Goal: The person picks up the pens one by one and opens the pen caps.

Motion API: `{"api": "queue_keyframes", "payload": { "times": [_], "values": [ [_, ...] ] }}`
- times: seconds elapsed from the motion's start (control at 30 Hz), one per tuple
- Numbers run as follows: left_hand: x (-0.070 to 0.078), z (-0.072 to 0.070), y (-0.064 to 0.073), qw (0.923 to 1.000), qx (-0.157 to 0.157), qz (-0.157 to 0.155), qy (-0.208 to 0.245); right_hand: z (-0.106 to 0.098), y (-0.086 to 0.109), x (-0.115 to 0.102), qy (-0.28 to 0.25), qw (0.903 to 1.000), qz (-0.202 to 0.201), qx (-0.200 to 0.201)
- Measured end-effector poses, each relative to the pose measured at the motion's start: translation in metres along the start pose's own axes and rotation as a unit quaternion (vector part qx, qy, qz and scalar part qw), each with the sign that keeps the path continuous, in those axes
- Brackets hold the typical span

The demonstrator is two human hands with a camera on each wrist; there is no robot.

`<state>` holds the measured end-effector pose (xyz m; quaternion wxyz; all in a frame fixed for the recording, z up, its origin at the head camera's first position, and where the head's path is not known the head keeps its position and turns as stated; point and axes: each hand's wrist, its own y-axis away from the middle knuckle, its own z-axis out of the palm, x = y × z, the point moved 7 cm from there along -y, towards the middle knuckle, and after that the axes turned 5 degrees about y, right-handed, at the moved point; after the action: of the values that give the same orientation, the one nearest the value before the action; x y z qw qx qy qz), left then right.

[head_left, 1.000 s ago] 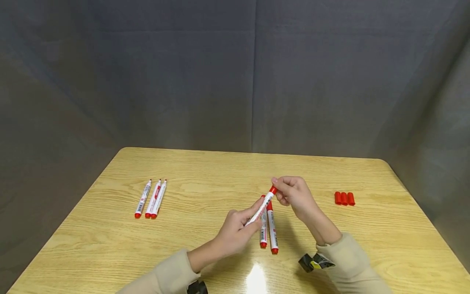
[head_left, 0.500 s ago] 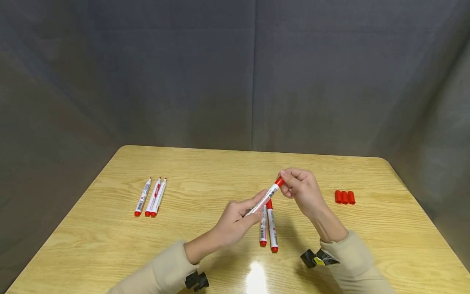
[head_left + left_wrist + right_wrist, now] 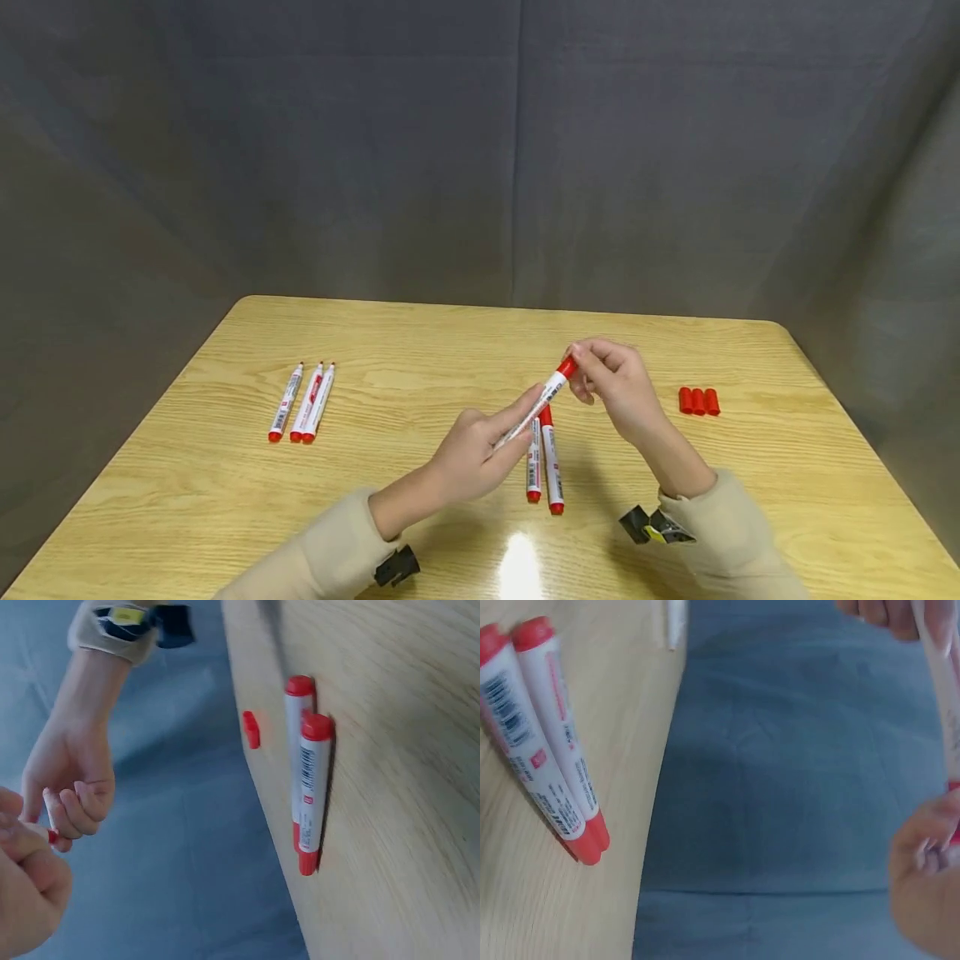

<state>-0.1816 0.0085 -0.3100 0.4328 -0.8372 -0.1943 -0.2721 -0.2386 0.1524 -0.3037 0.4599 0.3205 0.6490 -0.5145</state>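
My left hand (image 3: 476, 454) grips the white barrel of a red marker (image 3: 534, 413), which slants up to the right above the table. At its upper end, the thumb and fingertips of my right hand (image 3: 618, 387) pinch the red cap (image 3: 567, 367), which sits on the barrel. Beneath the hands lie two capped red markers (image 3: 552, 467), side by side on the wood; the left wrist view shows this pair of markers (image 3: 315, 787) with both caps on. In the right wrist view the held marker (image 3: 943, 712) runs between both hands at the right edge.
Three uncapped markers (image 3: 303, 404) lie in a row at the left of the table (image 3: 420, 350), red tips pointing away. Three loose red caps (image 3: 699, 402) stand together at the right. A grey curtain (image 3: 375, 167) hangs behind the table.
Over the last second both hands have risen slightly with the marker, the right hand also shifting right. The cap stays between the right fingers. The view has shifted a little.
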Motion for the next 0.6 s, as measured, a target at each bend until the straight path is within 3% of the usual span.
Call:
{"api": "queue_keyframes", "payload": {
  "times": [0.1,0.2,0.4,0.6],
  "values": [
    [0.0035,0.001,0.0031,0.9969,0.005,0.038,-0.069,0.0,0.0017,0.0048,0.077,0.9945,0.065,0.029],
    [0.0038,0.0042,0.0063,0.9956,0.002,0.046,-0.082,0.0,0.0024,0.008,0.085,0.9903,0.105,0.034],
    [0.0017,0.0057,0.0079,0.9997,-0.006,0.024,-0.004,0.0015,0.0007,0.0066,0.004,0.9963,0.086,-0.006],
    [0.0019,0.0016,0.0022,0.9996,-0.01,0.016,0.02,-0.0003,-0.0015,0.0023,-0.062,0.9968,0.046,-0.022]
  ]
}}
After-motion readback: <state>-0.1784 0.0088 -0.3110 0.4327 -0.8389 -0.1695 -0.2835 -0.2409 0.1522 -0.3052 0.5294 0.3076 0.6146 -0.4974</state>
